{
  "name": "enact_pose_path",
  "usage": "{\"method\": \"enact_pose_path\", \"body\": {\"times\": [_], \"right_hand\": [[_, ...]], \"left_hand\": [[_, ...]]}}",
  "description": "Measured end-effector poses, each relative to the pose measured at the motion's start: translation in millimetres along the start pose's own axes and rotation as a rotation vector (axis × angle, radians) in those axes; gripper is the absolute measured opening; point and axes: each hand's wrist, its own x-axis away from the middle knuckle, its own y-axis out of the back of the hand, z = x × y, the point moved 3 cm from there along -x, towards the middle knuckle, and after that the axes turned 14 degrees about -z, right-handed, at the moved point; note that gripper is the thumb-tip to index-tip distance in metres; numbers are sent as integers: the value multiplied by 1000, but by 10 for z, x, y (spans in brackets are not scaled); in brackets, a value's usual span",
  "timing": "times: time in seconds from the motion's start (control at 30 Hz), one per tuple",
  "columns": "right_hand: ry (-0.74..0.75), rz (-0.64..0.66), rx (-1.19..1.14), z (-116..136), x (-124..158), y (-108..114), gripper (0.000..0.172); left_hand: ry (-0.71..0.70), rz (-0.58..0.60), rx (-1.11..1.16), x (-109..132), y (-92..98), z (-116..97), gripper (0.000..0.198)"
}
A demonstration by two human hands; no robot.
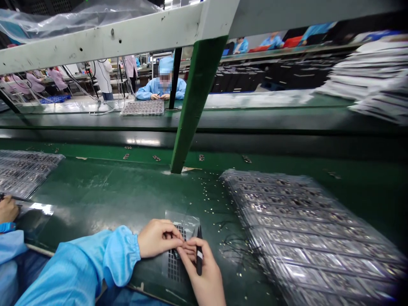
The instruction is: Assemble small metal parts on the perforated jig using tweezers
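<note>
Black-tipped tweezers [199,250] (small clear sheet [181,242] beneath)

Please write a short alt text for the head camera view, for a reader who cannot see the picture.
At the near edge of a green workbench, the left hand and right hand meet over a small clear sheet; the right hand holds a dark pen-like tool. A stack of clear trays lies to the right.
</note>
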Motion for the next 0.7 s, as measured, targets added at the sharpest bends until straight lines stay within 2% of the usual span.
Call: {"method": "enact_pose_path", "body": {"times": [0.27,0.5,0.7], "right_hand": [[-57,-6,-52,-56,-32,10,32],[-83,7,-133,18,-54,22,29],[-28,-42,-106,59,-39,13,26]], "left_hand": [[-46,-77,11,-4,49,-10,12],[-159,-31,29,26,28,-21,14],[-111,-48,17,28,16,-18,14]]}}
